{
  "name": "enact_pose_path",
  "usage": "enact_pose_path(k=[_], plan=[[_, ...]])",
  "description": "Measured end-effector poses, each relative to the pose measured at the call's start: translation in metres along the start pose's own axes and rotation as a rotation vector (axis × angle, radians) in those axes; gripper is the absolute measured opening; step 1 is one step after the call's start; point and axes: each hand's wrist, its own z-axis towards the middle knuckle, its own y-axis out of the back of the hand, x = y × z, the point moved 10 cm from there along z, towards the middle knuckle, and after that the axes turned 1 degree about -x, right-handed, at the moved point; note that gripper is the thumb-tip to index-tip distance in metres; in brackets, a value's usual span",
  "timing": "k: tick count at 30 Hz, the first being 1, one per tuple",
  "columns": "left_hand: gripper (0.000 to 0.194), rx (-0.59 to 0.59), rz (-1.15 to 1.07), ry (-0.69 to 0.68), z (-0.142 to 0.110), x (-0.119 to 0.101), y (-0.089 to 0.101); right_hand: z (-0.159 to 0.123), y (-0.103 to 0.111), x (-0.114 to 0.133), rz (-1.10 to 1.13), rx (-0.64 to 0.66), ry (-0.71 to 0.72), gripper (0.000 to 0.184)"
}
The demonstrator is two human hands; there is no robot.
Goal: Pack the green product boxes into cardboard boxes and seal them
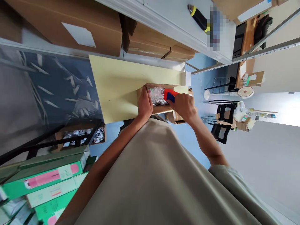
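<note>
The person's left hand point(145, 103) lies along the left end of a small cardboard box point(161, 109), fingers nearly straight and together; I cannot tell whether they grip the wall. The right hand point(185, 104) is closed around a red-and-blue tool point(170, 96), whose front end reaches over the right part of the box. Between the hands, crinkled clear wrap point(157, 95) fills much of the opening.

The box sits near the front edge of a pale yellow tabletop point(117, 90), close to the person's shirt point(145, 162), so there is little room on that side. Leftward the yellow surface runs broad and flat to its slanted end, giving the left arm plenty of space. To the right it is tighter: a white block point(186, 78) stands at the far right corner, and more cartons point(171, 117) sit lower, past the front edge. Behind, the tabletop meets a shelf holding large brown cartons point(154, 40), which bound the far side. Blue floor point(111, 132) shows beyond the front edge, at left.
</note>
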Motion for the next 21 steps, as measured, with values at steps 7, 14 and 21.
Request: enact_pose_path(k=[7,14,21], plan=[[0.067,-0.069,0.083,0.06,-0.001,0.009,0.034,-0.007,-0.017,-0.028,0.129,0.003,0.076,0.056],[0.04,-0.112,0.196,0.123,0.006,0.005,0.052,0.01,-0.031,-0.058,0.288,-0.027,0.206,0.062],[0.035,-0.225,0.238,0.186,0.002,0.002,0.062,0.037,-0.05,-0.086,0.438,0.01,0.285,0.063]])
